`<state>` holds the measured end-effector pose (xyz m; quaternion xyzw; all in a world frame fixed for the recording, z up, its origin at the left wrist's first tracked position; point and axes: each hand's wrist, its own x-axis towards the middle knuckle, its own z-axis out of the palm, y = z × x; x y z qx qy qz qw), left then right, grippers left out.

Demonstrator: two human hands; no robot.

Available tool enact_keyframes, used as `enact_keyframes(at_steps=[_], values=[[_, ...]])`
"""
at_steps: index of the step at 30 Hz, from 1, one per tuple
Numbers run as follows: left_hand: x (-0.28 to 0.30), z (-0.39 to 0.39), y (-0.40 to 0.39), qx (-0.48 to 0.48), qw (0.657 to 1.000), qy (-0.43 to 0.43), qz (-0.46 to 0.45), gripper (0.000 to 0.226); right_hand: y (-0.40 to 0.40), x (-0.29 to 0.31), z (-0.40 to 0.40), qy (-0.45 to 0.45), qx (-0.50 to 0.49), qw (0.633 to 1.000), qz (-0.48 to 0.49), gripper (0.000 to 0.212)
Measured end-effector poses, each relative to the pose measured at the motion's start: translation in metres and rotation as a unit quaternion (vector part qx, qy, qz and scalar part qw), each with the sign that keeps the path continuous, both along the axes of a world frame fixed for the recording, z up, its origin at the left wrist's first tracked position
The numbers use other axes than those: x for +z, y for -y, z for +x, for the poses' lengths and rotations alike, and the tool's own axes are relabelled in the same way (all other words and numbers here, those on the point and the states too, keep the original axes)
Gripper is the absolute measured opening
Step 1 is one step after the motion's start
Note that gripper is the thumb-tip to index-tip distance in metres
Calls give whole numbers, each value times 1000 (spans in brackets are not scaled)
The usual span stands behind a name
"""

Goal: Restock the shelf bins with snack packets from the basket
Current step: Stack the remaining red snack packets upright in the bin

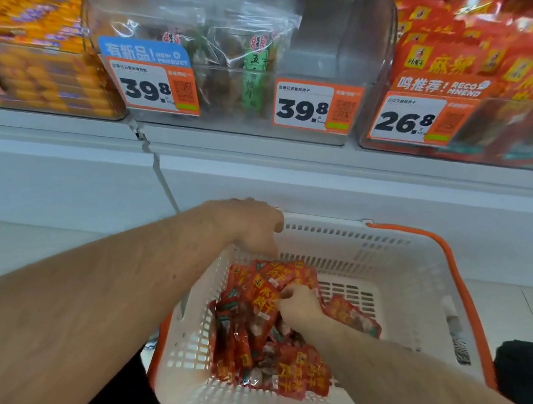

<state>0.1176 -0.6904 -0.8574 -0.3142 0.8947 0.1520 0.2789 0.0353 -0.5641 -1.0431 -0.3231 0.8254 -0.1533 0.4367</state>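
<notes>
While left hand (254,228) hooks curled fingers over rim of white basket (399,274), likely steadying it, right hand (297,307) digs into red snack packets (268,337) heaped at basket's left side, fingers clenched on several. Matching red packets fill right-hand shelf bin (470,61) above 26.8 price tag (411,122): probable destination.
</notes>
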Motion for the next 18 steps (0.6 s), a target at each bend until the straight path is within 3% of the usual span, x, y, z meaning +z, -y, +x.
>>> enact_keyframes(at_steps=[4, 8, 10, 14, 18], values=[[-3, 0, 4, 38, 998, -17, 42, 69, 10, 44, -34, -7, 32, 998, -51, 26], [-2, -4, 5, 110, 987, -54, 105, 83, 17, 105, -77, -52, 108, 986, -116, 14], [2, -12, -1, 142, 973, -112, 146, 82, 17, 141, -98, -85, 144, 976, -140, 8], [9, -37, -16, 186, 887, -311, 285, 37, 4, 215, -129, -92, 144, 965, -201, 23], [32, -72, -26, 213, 829, -430, 289, 26, -16, 261, -154, -117, 117, 955, -248, 17]])
